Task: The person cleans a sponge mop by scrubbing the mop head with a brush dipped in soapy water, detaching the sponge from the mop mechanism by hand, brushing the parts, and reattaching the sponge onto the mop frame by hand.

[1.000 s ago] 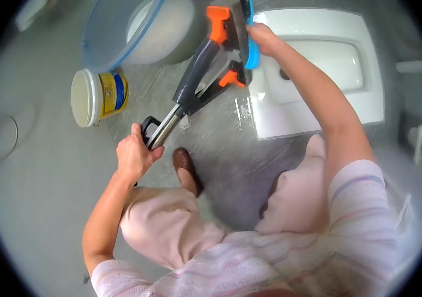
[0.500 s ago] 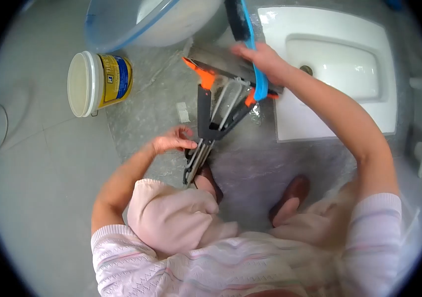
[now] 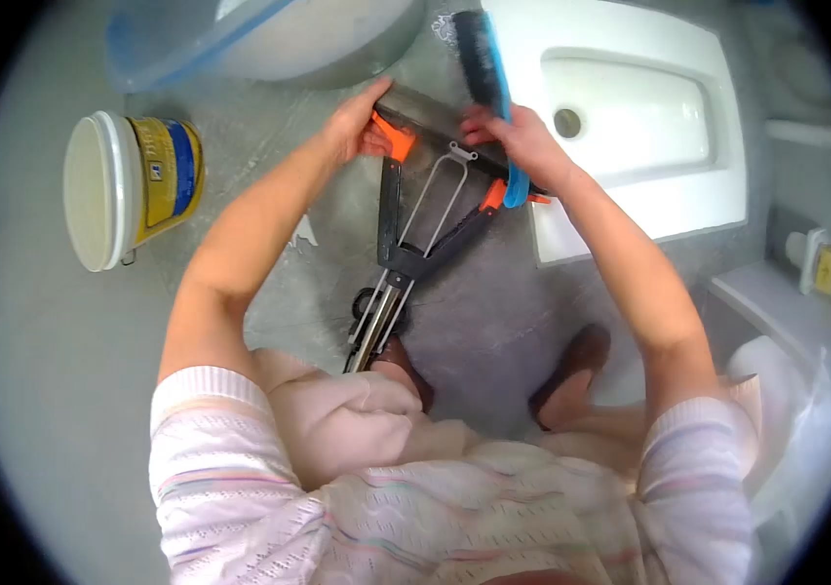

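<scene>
In the head view, the left hand [image 3: 362, 132] is curled around the left end of the mop [image 3: 407, 261], whose head lies far and pole runs near. The right hand [image 3: 532, 146] is closed around the blue brush [image 3: 493, 78], beside the mop's right end. A firm left grip should steady the frame; the brush's handle, crossing that end, may hinder the right fingers. Basin [image 3: 352, 58] far left, bucket [image 3: 167, 161] left, white ceramic pan [image 3: 644, 205] right crowd the mop; the near shoes [image 3: 576, 375] flank the space by its pole.
</scene>
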The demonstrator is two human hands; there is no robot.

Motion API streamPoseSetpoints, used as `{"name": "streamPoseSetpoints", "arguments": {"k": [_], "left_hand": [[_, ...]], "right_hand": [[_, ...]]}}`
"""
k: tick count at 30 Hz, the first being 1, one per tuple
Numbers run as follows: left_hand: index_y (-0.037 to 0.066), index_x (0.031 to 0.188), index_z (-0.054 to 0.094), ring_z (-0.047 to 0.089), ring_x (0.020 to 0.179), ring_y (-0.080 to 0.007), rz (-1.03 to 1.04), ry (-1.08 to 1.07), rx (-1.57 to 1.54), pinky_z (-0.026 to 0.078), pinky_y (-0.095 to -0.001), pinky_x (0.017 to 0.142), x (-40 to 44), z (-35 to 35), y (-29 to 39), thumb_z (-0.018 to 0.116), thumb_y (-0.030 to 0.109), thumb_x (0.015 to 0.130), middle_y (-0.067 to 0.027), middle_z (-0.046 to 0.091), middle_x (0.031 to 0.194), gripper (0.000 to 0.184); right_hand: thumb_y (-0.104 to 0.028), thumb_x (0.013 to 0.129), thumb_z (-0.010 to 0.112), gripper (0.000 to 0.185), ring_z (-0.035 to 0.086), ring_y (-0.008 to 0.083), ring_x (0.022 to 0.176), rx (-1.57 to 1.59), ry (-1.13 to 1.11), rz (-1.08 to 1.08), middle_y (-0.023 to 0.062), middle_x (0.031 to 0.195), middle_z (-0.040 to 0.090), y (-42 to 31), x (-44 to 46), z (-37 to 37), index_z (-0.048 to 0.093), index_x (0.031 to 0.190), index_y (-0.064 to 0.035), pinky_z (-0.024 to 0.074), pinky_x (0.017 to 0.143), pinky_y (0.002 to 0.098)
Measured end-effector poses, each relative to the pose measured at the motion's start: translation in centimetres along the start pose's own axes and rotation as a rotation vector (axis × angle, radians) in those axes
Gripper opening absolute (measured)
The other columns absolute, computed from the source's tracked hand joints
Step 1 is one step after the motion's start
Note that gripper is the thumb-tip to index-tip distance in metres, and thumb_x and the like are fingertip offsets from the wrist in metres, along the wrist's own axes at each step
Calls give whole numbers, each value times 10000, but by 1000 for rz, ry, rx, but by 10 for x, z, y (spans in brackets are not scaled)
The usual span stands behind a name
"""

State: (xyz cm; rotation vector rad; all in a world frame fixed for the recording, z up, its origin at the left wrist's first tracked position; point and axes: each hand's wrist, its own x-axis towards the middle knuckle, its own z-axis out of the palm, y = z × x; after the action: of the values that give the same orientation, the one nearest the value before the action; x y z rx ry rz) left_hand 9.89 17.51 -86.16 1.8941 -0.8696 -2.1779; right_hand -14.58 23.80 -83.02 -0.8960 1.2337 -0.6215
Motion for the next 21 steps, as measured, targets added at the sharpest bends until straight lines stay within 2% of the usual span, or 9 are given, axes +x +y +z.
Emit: {"name": "streamPoseSetpoints", "arguments": {"k": [2, 5, 6, 9, 10, 13, 15, 18, 21], "left_hand": [[42, 856, 596, 594, 555, -202, 32, -14, 15, 479, -313, 645, -11, -3, 11, 491, 618, 791, -110, 611, 721, 589], [41, 858, 591, 577, 513, -209, 161, -99, -52, 475, -296, 629, -28, -2, 18, 506, 604, 794, -104, 607, 715, 572], [46, 854, 591, 586, 568, -206, 154, -99, -86, 475, -296, 626, -25, -2, 17, 506, 594, 804, -100, 616, 749, 557], [45, 866, 586, 596, 654, -203, 218, -79, -170, 485, -310, 644, -19, 10, 5, 502, 606, 803, -103, 619, 765, 571], [56, 889, 581, 594, 724, -201, 194, -154, -167, 489, -319, 671, -5, 8, -2, 492, 614, 806, -102, 615, 773, 571], [46, 994, 552, 593, 667, -199, 161, -51, -35, 503, -329, 630, 2, 12, -10, 487, 599, 818, -96, 608, 791, 585], [51, 1122, 503, 585, 623, -187, 196, -29, 29, 507, -322, 579, -6, 9, -5, 504, 556, 831, -94, 601, 788, 583], [95, 1278, 404, 568, 555, -167, 301, 33, 99, 500, -305, 500, 2, 3, -10, 539, 473, 845, -91, 587, 769, 591], [155, 1347, 345, 555, 513, -154, 365, -40, 155, 488, -293, 460, 2, -5, -9, 558, 393, 854, -87, 573, 747, 588]], "right_hand": [[-204, 920, 479, 291, 583, 156, 869, 58, 212, 27, 100, 972, 623, -6, -1, 4, 537, 1101, 17, 434, 809, 287], [-101, 886, 462, 263, 568, 158, 909, -87, 345, 53, 100, 999, 619, -23, -12, -4, 546, 1103, 21, 434, 818, 296], [-72, 869, 450, 265, 581, 171, 900, -61, 343, 121, 98, 980, 628, -19, -15, -5, 541, 1093, 37, 443, 814, 292], [-65, 857, 461, 261, 605, 182, 843, -273, 392, 6, 96, 916, 641, 8, -24, -13, 537, 1079, 51, 462, 765, 286], [-101, 846, 504, 305, 621, 218, 780, -448, 444, 3, 124, 862, 645, 15, -25, -20, 517, 1130, 10, 475, 736, 300], [-177, 829, 558, 411, 622, 258, 759, -875, 455, -160, 154, 852, 643, 11, -33, -22, 473, 1213, -59, 479, 719, 322], [-379, 839, 583, 593, 602, 277, 788, -874, 354, -81, 178, 890, 625, 1, -38, -13, 373, 1331, -123, 470, 741, 335], [-376, 877, 538, 477, 593, 245, 834, -767, 230, 5, 168, 948, 625, 12, -36, -4, 428, 1311, -212, 461, 778, 328], [-306, 905, 492, 397, 603, 320, 815, -823, 210, -159, 195, 919, 619, -6, -22, 28, 451, 1290, -220, 463, 750, 360]]}}
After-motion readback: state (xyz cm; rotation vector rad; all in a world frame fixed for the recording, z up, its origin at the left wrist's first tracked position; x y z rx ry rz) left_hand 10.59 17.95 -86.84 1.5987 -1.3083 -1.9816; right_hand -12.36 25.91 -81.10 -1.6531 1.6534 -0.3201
